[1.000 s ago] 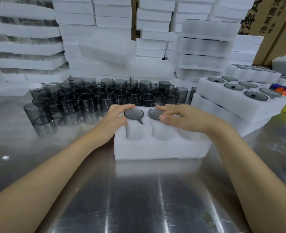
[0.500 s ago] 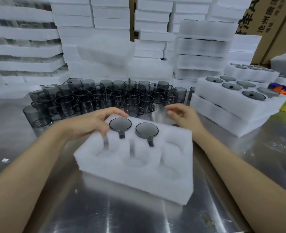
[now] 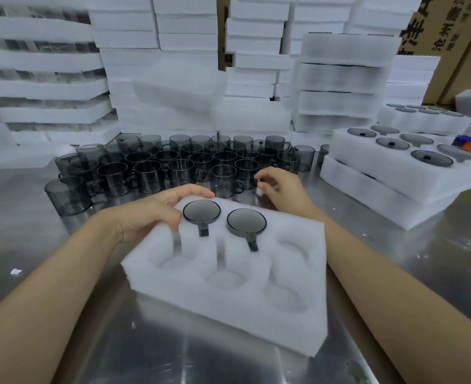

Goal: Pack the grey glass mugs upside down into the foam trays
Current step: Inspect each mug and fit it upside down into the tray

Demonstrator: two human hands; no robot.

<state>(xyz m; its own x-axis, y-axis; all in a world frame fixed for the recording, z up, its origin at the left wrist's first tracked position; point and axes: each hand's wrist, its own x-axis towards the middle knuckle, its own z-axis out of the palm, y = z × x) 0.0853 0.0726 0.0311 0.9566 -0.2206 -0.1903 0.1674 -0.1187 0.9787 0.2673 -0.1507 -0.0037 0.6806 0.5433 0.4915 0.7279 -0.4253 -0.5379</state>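
Mugs [image 3: 201, 212] sit in foam tray [image 3: 228, 317], bodies hidden.

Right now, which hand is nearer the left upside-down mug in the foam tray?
Left. The left hand grips the foam tray's far-left corner, right beside the left upside-down mug; the right hand is beyond the tray's far edge, near the loose upright mugs.

A packing area, probably within a factory or warehouse, is indicated. White foam trays [image 3: 190, 37] are stacked high across the whole upper part of the frame, and printed cardboard cartons [image 3: 450, 29] are seen at the upper right. Dozens of identical grey glass mugs [image 3: 179, 162] are ranked on a steel table [image 3: 228, 364] at mid-frame, and filled trays [image 3: 389, 187] are piled at the right
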